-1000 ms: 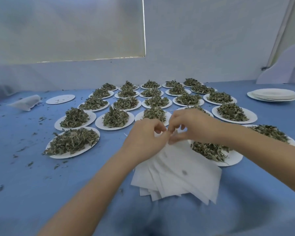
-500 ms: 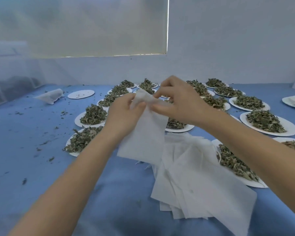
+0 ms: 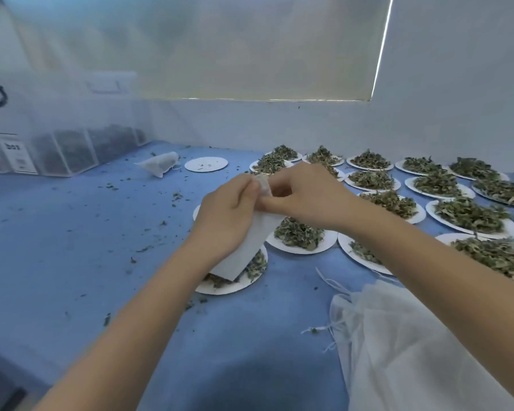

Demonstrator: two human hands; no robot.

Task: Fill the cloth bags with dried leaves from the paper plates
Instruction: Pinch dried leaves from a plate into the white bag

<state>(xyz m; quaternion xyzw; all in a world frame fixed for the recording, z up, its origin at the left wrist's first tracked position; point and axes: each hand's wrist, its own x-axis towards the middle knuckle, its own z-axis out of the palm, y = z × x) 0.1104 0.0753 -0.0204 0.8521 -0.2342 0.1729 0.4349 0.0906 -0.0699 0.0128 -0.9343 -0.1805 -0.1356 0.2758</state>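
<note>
Both hands, left (image 3: 224, 221) and right (image 3: 304, 195), pinch the top edge of one bag (image 3: 245, 247) above a near plate (image 3: 235, 287) of leaves. Bare blue table (image 3: 72, 247) lies left.

Blue cloth-covered table surface (image 3: 57, 232), sprinkled with small green leaf crumbs. At far left stands a translucent plastic storage box (image 3: 63, 137) with dark contents and a white label reading "box" (image 3: 13, 147). Behind hangs a pale roller blind (image 3: 235, 48) against a white wall (image 3: 457, 84).
</note>
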